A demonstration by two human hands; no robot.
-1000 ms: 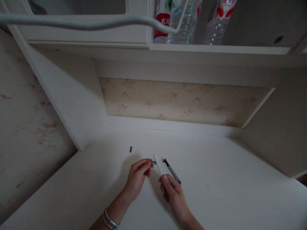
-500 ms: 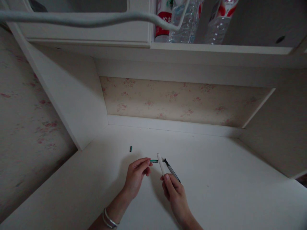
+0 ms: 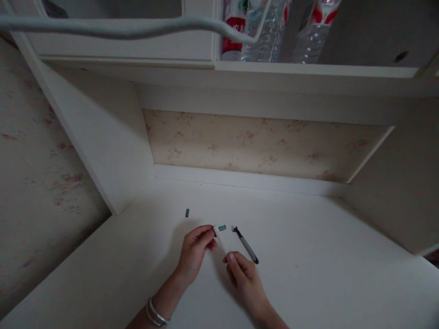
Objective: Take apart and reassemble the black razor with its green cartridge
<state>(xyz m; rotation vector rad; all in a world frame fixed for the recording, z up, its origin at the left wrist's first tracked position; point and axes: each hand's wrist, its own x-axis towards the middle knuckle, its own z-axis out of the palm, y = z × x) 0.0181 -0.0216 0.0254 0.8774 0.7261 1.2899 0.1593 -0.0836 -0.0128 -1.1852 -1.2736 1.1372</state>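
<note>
My left hand is pinched at the upper end of a white stick, beside a small green-and-black strip that looks like a razor blade cartridge. The stick crosses in front of the strip, and the fingers hide the strip's left end. Lower down, my right hand grips the white stick between thumb and fingers. Just right of it, a grey-and-black razor handle lies slanted on the white desk. Farther back on the left lies a second small dark green piece.
A white shelf overhangs the desk, holding several plastic bottles. A pale curved bar crosses the top of the view. White side panels flank the desk, with floral wallpaper behind.
My right hand has shifted slightly left and down, bringing the white stick across the green-and-black strip to my left fingertips. The left hand and razor handle have hardly moved.
</note>
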